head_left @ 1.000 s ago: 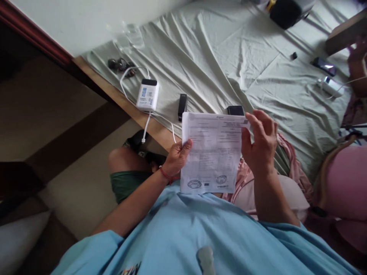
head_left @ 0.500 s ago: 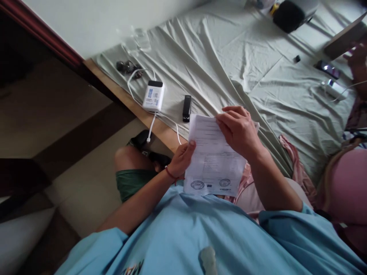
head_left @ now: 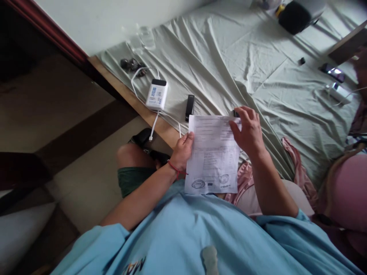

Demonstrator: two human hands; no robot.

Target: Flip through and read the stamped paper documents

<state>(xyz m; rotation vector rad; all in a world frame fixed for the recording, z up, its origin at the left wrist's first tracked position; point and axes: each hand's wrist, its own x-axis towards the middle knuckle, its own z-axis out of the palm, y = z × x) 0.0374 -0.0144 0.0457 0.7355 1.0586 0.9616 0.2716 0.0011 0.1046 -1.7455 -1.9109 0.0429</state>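
My left hand (head_left: 183, 149) grips a printed sheet of paper (head_left: 213, 152) by its left edge, thumb on top. The sheet lies tilted above my lap, with lines of print and round stamps near its bottom edge. At its upper right corner is my right hand (head_left: 248, 130), thumb over the paper and fingers curved apart from it. A small dark thing (head_left: 236, 113) shows just beside those fingertips; its kind is hard to make out. Beyond the sheet's top edge lies a narrow black oblong object (head_left: 190, 108) on the cloth.
A white power bank (head_left: 157, 94) with a white cable (head_left: 154, 126) sits near the wooden edge (head_left: 120, 88). Behind it are dark sunglasses (head_left: 133, 65) and a clear glass (head_left: 146, 37). A phone (head_left: 332, 72) and white charger (head_left: 340, 93) lie right on the pale green sheet (head_left: 212, 57).
My right hand has moved right and its thumb and fingers have spread apart. The paper's right side now looks straighter, and the small dark thing has come into sight beside my fingers.
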